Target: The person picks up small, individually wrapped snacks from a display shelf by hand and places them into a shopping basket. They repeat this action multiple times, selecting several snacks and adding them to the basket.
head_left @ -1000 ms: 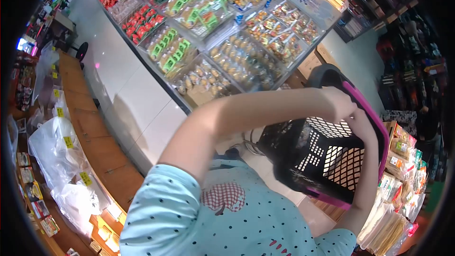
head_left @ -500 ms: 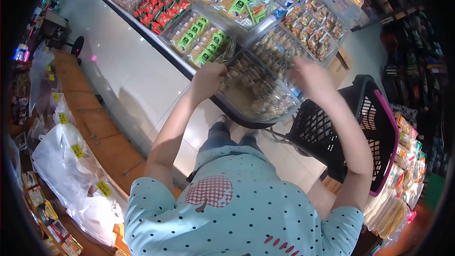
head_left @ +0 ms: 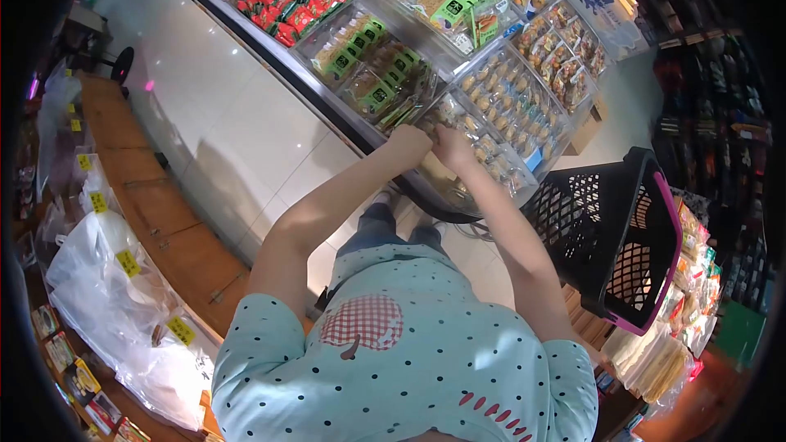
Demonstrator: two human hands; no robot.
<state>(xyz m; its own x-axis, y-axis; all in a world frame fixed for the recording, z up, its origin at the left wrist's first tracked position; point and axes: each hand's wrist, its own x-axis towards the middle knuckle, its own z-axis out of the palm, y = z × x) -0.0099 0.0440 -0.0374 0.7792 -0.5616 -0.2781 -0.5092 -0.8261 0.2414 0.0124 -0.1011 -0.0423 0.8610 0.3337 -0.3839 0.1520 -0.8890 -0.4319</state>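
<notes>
My left hand (head_left: 409, 146) and my right hand (head_left: 452, 146) meet, knuckles up, at the near edge of a clear bin of small wrapped snacks (head_left: 499, 127) on the display counter. The fingers of both hands curl down into the bin, and what they hold is hidden. A black shopping basket with a pink rim (head_left: 622, 237) stands tilted just right of my right forearm. My light-blue dotted shirt (head_left: 401, 360) fills the bottom of the view.
More bins hold green-labelled packets (head_left: 368, 57) and red packets (head_left: 295, 0). A wooden shelf (head_left: 164, 221) with white bags and yellow price tags runs along the left. Packaged goods are stacked at the lower right (head_left: 679, 319). White floor tiles lie between.
Both hands left the basket's handle and reached to the snack bin; they were apart half a second ago and now touch. The basket dropped to my right side.
</notes>
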